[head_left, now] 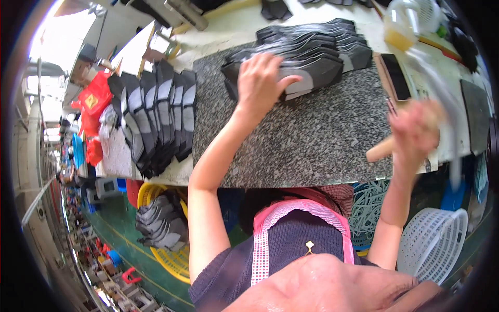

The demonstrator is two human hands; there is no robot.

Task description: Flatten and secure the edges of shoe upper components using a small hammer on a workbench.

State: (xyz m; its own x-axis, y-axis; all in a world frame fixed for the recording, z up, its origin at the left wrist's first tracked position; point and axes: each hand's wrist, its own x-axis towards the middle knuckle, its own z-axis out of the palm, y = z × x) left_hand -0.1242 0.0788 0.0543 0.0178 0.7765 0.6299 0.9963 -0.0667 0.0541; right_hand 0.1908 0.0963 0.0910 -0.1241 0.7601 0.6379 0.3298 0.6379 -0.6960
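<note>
My left hand (260,80) lies with its fingers stretched out and thumb apart on the near left part of a row of overlapping dark grey pieces (312,70). They look like shoe uppers with lighter grey panels. Beneath them is a speckled granite slab (312,138). Over the slab's right edge, my right hand (416,130) is smeared by motion and closed around a tool with a pale wooden handle (380,150), whose butt points left. A long grey-white blur beyond that hand hides the shape of the tool's other end.
Left of the slab, more overlapping grey pieces (156,112) stand near a red bag (94,101). A dark phone-like slab (395,77) and a bottle of amber liquid (399,36) are at the right. Below the table are a yellow basket (174,260) and a white basket (434,244).
</note>
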